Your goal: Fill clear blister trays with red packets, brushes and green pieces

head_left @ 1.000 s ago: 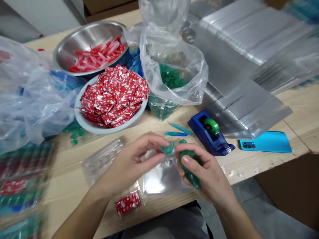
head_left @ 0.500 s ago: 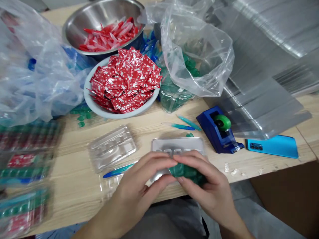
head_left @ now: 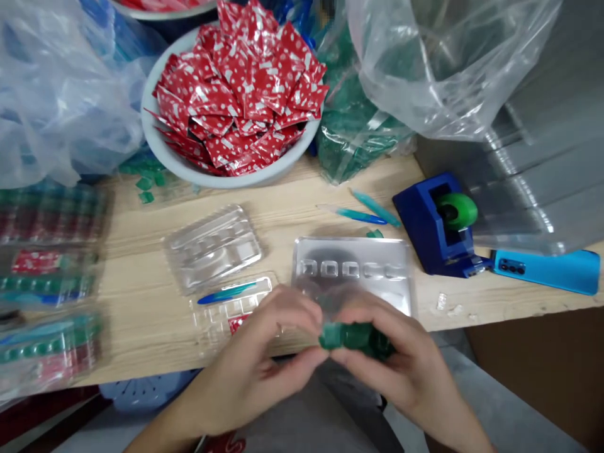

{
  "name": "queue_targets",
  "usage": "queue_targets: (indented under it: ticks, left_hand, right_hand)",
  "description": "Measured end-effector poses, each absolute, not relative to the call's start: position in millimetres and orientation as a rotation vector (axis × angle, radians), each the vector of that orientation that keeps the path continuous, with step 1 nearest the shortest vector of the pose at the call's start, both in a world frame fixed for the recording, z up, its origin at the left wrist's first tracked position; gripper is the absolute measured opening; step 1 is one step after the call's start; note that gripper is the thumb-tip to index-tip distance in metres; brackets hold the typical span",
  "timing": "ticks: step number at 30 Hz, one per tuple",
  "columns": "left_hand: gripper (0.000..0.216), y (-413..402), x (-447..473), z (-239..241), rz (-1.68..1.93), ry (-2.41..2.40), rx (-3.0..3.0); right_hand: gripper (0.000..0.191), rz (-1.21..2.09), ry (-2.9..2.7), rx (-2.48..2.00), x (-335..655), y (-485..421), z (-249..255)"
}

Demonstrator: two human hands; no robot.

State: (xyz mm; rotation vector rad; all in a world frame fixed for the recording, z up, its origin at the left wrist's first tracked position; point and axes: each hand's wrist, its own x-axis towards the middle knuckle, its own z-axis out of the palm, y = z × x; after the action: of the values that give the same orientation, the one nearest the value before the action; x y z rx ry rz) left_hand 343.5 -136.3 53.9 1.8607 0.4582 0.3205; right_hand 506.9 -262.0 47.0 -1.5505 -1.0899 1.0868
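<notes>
Both my hands meet just past the table's near edge, pinched around a bunch of small green packets [head_left: 352,336]. My left hand [head_left: 257,371] grips the bunch's left end with thumb and fingers. My right hand [head_left: 406,371] wraps the rest of it. Just beyond them lies a clear plastic tray [head_left: 353,274] with a row of small pockets. Left of it lie another clear tray [head_left: 212,248] and a third tray [head_left: 231,305] that holds a blue pick and a red packet.
A grey bowl [head_left: 189,167] heaped with red spotted packets stands behind. Clear bags hold green packets [head_left: 353,132]. A blue tape dispenser [head_left: 438,223] and a blue phone [head_left: 547,270] lie right. Filled trays [head_left: 47,296] stack at left. Two teal picks [head_left: 363,214] lie loose.
The view has tipped down and closer. My hands have drawn nearer to me, off the tray, still closed on the green packets. The tray with pockets now shows whole.
</notes>
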Motion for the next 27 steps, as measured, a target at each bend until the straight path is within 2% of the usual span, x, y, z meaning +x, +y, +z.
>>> queue_targets:
  ticks: [6, 14, 24, 27]
  left_hand:
    - [0.020, -132, 352, 44, 0.279, 0.697, 1.941]
    - [0.010, -122, 365, 48, 0.278, 0.920, 2.102]
    - [0.011, -107, 367, 59, 0.061, 0.809, 2.055]
    - [0.012, -109, 369, 56, 0.120, 0.848, 2.052]
  right_hand:
    - [0.016, 0.958, -1.010, -1.826, 495, -245, 44]
    - [0.037, 0.880, -1.078, -1.895, 496, -244, 43]
    - [0.029, 0.840, -0.921, -1.954, 509, -248, 47]
    - [0.028, 0.828, -0.916, -1.941, 509, -248, 45]
